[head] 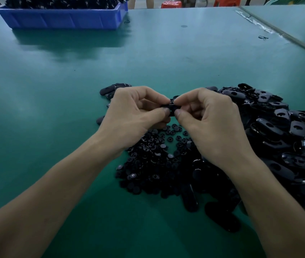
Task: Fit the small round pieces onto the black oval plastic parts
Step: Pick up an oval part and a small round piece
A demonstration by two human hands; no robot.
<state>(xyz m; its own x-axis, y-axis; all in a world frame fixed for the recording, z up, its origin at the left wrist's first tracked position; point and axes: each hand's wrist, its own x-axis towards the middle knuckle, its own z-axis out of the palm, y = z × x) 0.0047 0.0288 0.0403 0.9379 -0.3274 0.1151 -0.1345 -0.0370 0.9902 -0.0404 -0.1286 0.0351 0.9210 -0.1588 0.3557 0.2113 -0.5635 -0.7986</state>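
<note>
The green bench (54,108) fills the view. At its far left edge stands a blue bin (64,19) heaped with dark parts, well apart from the work area. A large pile of black oval parts (287,136) lies on the bench to the right, running under the right forearm. Beside it, below and between the wrists, lies a smaller heap of small round pieces (148,161). A few finished-looking ovals (114,88) lie just beyond the left hand. The left hand (135,116) and right hand (209,123) meet above the heaps, thumbs and forefingers of both pinching one held oval part (172,107) between them. Whether a round piece is seated in it cannot be told.
</note>
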